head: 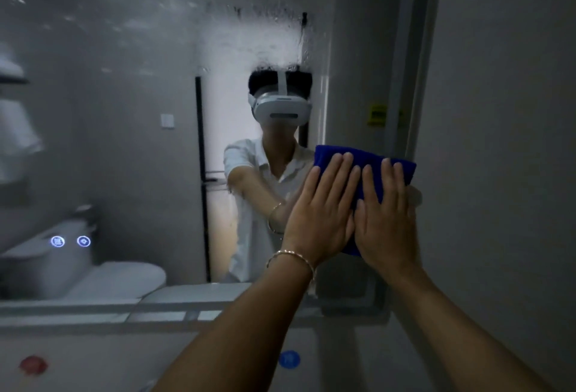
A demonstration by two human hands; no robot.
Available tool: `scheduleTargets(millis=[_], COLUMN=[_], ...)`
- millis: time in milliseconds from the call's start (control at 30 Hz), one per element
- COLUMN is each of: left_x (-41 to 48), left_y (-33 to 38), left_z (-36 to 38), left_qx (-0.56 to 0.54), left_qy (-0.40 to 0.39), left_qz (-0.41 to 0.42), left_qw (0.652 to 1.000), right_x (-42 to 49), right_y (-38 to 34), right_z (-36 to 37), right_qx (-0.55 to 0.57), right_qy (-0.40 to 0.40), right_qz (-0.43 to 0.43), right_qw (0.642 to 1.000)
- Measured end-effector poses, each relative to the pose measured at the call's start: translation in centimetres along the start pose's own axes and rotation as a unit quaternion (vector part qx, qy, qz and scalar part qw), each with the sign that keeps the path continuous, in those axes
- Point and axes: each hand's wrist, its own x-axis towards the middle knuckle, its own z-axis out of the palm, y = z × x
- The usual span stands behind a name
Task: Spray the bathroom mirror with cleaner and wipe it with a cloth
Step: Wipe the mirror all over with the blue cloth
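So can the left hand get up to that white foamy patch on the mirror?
Probably yes. The left hand lies flat on the blue cloth, below and right of the foamy patch, and nothing on the mirror stands between them. The stretch itself is a guess.

Open mirror (124,142) glass spreads left and above; the frame (402,48) and wall (498,111) block the right.

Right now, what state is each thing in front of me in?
mirror: wet, spray and droplets across its upper part.
blue cloth: pressed flat on the mirror under both hands.
left hand: fingers straight, pressing the cloth.
right hand: fingers straight, pressing the cloth.
touch buttons: lit.
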Motion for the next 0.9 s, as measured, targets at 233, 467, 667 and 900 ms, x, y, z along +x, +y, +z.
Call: scheduleTargets(millis=[233,467,667,900], left_x=[-9.6,-9.6,-1.7,-9.0], left_y=[-2.5,-11.7,-18.2,-14.6], left_z=[0.9,-1.8,-5.8,-1.7], left_qx=[-0.018,0.021,0.021,0.001], left_qy=[-0.033,-0.012,-0.002,0.018], left_qz=[-0.027,-0.075,-0.122,-0.110], left_qw=[0.999,0.997,0.992,0.994], right_x=[-6.1,0.5,11.8,3.4], right_y=[-6.7,-13.6,-15.9,-15.8], right_z=[2.3,3.3,0.7,3.5], right_qx=[-0.013,0.015,0.009,0.019], right_qy=[-0.071,-0.054,-0.018,0.003], right_qz=[-0.019,-0.076,-0.099,-0.102], right_qw=[0.997,0.995,0.995,0.995])
